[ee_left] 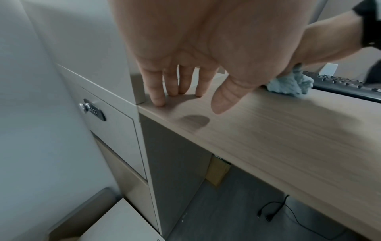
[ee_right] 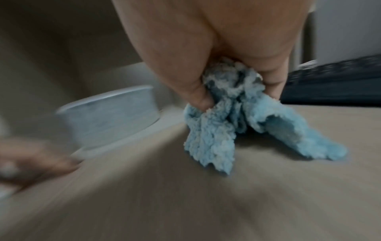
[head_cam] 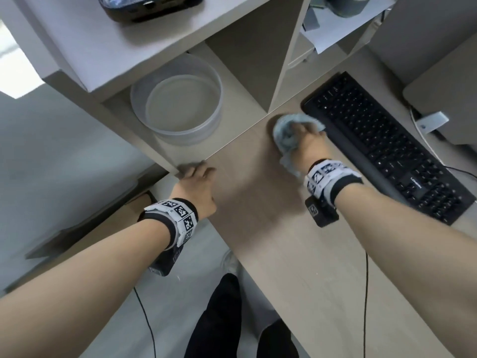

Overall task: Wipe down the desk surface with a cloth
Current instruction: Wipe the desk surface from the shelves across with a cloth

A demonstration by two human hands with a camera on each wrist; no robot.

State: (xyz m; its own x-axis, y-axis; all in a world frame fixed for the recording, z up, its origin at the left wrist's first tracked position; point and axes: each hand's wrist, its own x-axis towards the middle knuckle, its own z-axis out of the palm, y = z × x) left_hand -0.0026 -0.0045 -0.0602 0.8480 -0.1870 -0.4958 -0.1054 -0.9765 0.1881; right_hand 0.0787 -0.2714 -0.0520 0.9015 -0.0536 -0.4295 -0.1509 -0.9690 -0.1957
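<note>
Honestly, right hand (head_cam: 308, 143) bunching the cloth (head_cam: 286, 133) could bump the keyboard (head_cam: 382, 140) just beside it; left hand (head_cam: 197, 187) rests open-fingered on the bench (head_cam: 271, 228).

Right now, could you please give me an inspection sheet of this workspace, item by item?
Surface: light wood desk, bare in the middle.
Job's things: blue cloth bunched, pressed on the desk beside the keyboard's left end.
Clutter: black keyboard on the right; clear round tub in the shelf nook; dark case on the shelf above.
Hands: right hand grips the cloth; left hand rests straight fingertips on the desk's left corner.
Cables: black cable on the floor under the desk; white cable behind the keyboard.
Surroundings: drawer with a lock left of the desk; grey floor.
</note>
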